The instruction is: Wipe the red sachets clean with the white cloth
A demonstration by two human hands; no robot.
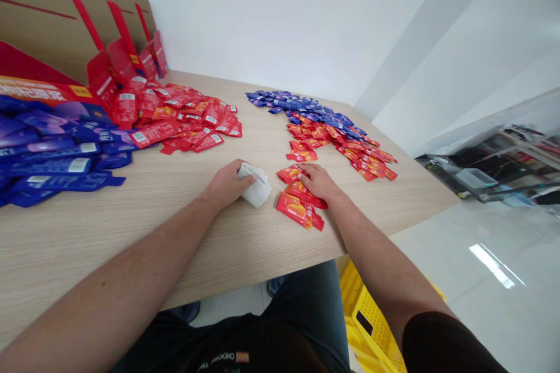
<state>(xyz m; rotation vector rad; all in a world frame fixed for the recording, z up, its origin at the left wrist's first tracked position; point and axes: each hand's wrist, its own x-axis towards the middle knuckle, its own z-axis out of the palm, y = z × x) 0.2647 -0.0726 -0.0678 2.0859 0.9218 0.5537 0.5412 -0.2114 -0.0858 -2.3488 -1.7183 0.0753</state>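
Note:
My left hand (228,183) is closed around a folded white cloth (255,186), held just over the table with the thumb lying across its top. To the right of it, my right hand (318,181) is over a small group of red-orange packets, fingers curled down on the upper ones. One red packet (289,173) sticks out to the left of those fingers. Nearest me, another red-orange packet (294,210) lies flat, partly over its neighbours. My right palm hides parts of the packets below it.
Red flattened boxes (188,113) lie heaped at the back left, beside blue flattened boxes (65,151) and cardboard cartons (118,58). Blue packets (297,104) and red-orange packets (367,158) spread along the back right. Below the table's right edge stands a yellow crate (371,315).

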